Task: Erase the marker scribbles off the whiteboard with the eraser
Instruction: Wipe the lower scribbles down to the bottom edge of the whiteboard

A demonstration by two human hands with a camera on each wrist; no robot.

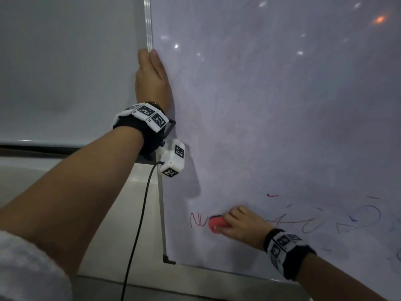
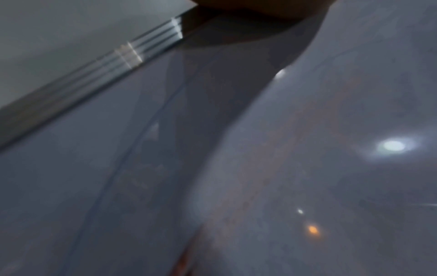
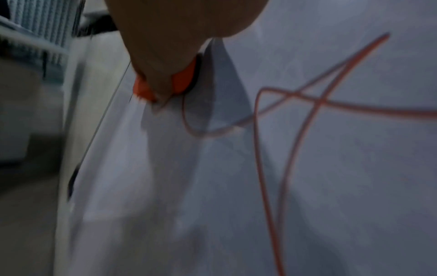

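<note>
The whiteboard (image 1: 271, 105) fills the right of the head view. Red scribbles (image 1: 197, 220) sit low at its left, with fainter red and blue scribbles (image 1: 355, 218) further right. My right hand (image 1: 240, 224) grips a red eraser (image 1: 217, 223) and presses it on the board just right of the red letters. The right wrist view shows the eraser (image 3: 182, 78) under my fingers, with red lines (image 3: 307, 104) on the board. My left hand (image 1: 152, 77) holds the board's left frame (image 1: 148, 25), thumb on the front and fingers behind.
A pale wall (image 1: 65, 61) lies left of the board, with a light ledge (image 1: 65, 168) below it. A black cable (image 1: 138, 224) hangs from my left wrist camera. The board's bottom edge (image 1: 217, 269) runs low across the head view.
</note>
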